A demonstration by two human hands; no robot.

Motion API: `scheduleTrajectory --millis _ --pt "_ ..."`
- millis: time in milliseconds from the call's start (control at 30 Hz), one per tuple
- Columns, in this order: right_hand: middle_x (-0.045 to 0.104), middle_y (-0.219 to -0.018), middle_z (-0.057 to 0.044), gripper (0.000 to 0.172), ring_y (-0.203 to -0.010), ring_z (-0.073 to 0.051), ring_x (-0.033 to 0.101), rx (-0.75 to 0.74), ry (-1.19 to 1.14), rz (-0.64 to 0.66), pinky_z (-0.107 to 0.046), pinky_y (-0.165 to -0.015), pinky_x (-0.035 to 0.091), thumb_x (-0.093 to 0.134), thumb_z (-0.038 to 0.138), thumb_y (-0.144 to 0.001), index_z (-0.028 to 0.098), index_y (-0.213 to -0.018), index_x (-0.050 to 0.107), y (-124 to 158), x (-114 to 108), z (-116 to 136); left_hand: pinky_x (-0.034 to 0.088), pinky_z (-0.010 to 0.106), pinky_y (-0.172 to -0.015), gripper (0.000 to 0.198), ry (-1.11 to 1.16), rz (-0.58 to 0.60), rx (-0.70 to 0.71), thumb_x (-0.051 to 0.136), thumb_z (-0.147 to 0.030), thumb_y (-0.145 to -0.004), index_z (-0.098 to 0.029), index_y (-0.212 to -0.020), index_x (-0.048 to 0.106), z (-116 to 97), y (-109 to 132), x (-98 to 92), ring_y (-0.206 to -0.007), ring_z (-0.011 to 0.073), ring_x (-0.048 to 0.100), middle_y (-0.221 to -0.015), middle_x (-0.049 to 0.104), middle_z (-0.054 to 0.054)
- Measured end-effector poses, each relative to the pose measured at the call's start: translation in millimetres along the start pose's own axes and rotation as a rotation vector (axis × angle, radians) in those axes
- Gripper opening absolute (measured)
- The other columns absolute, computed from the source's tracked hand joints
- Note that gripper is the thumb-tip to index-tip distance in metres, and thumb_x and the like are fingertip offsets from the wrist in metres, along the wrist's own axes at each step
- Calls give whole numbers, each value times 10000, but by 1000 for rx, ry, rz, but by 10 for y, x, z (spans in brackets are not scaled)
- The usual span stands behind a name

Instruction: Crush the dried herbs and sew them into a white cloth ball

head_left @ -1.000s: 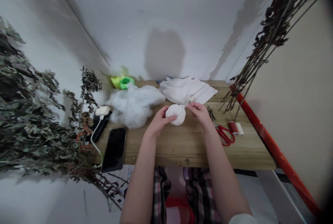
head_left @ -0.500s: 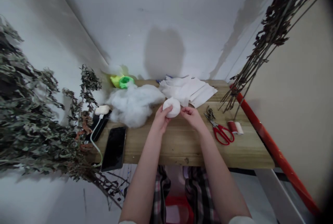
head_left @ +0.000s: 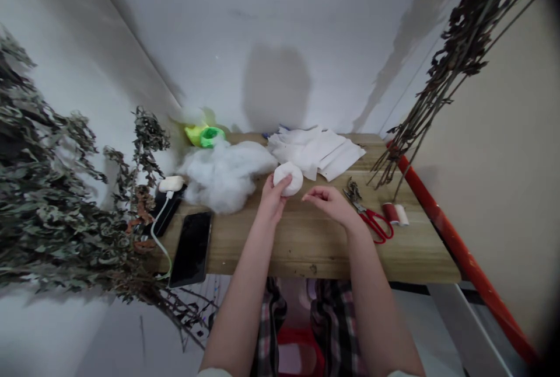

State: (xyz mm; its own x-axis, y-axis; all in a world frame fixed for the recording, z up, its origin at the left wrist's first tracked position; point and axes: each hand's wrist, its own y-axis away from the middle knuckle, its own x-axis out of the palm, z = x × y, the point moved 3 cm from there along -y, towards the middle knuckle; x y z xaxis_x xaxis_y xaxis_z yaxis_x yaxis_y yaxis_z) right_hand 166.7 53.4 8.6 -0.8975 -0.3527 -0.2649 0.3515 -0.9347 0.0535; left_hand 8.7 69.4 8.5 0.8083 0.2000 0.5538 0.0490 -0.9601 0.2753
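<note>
Between thumb and fingers, my left hand (head_left: 274, 197) grips a round, puffy white stuffed cloth piece (head_left: 289, 178) above the middle of the table. To its right and slightly apart is my right hand (head_left: 326, 201), its fingertips pinched together. Whatever those fingertips hold, perhaps something thin, is too small to make out. Behind the hands lie white cloth pieces (head_left: 317, 150). A large heap of white fluffy stuffing (head_left: 225, 173) rests left of my left hand. Red-handled scissors (head_left: 377, 224) lie to the right of my right hand.
Brown and cream thread spools (head_left: 396, 214) sit right of the scissors on the wooden table (head_left: 271, 254). A black phone (head_left: 191, 250) and a white charger with cable (head_left: 171, 184) are at left. Green and yellow plastic (head_left: 212, 136) lies behind the stuffing. Dried plants (head_left: 61, 208) flank both sides.
My right hand has drawn away from the white stuffed piece, to the right and slightly toward me. My left hand keeps its hold in nearly the same place.
</note>
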Motion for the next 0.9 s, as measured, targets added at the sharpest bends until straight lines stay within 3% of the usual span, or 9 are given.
scheduleTrajectory --millis 200,333,433,567,667,733,800,833,900 --pt "631 -633 0 302 -475 -79 454 251 -30 167 -201 -427 303 656 448 -728 157 -805 674 139 -20 -27 478 249 -737 514 -2 -37 61 811 -258 -566 -174 -1016 576 -18 -4 16 -927 167 616 -1051 651 60" --pt "721 -802 -59 342 -480 -86 530 321 -39 378 -201 -409 338 664 489 -720 162 -812 695 230 54 39 465 267 -797 533 13 -53 96 814 -265 -558 -185 -1028 575 -43 -5 21 -992 186 606 -1067 649 58" --pt "738 -815 -75 352 -487 -104 575 370 5 473 -201 -398 332 667 505 -715 162 -777 719 294 59 70 458 269 -806 539 17 -54 118 819 -280 -551 -189 -1022 574 -55 -10 19 -997 187 604 -1049 652 51" --pt "717 -668 -76 292 -448 -124 561 432 59 380 -214 -378 314 712 449 -670 160 -631 695 339 -68 25 460 259 -786 532 24 -64 120 821 -274 -543 -190 -1006 573 -70 -8 13 -972 174 609 -1036 653 50" --pt "681 -608 -69 268 -438 -127 541 416 87 193 -222 -374 307 705 410 -671 158 -597 653 300 -150 -13 461 263 -801 530 27 -61 112 815 -270 -551 -190 -1019 579 -81 7 24 -990 181 610 -1040 659 52" --pt "689 -709 -67 237 -467 -120 549 325 57 -26 -221 -381 317 679 397 -694 162 -704 652 226 -148 10 463 265 -816 533 41 -42 105 811 -262 -557 -179 -1034 587 -83 22 44 -1000 183 611 -1053 662 59" --pt "675 -1011 -86 327 -540 -109 574 183 -45 -204 -216 -391 339 651 387 -718 193 -980 637 136 -69 59 467 262 -814 532 62 -18 92 809 -255 -563 -165 -1041 593 -77 37 67 -986 178 616 -1058 663 62" --pt "632 -1134 -90 419 -574 -108 587 126 -100 -194 -215 -397 347 640 388 -730 222 -1112 589 86 11 77 472 260 -807 529 73 -6 87 809 -254 -563 -161 -1038 595 -72 44 78 -968 173 621 -1051 665 60" --pt "609 -1144 -80 524 -574 -105 575 72 -177 -107 -219 -412 361 626 401 -744 254 -1232 505 -5 180 85 484 262 -792 519 94 19 83 810 -253 -565 -158 -1028 595 -65 51 95 -928 163 628 -1027 668 55"
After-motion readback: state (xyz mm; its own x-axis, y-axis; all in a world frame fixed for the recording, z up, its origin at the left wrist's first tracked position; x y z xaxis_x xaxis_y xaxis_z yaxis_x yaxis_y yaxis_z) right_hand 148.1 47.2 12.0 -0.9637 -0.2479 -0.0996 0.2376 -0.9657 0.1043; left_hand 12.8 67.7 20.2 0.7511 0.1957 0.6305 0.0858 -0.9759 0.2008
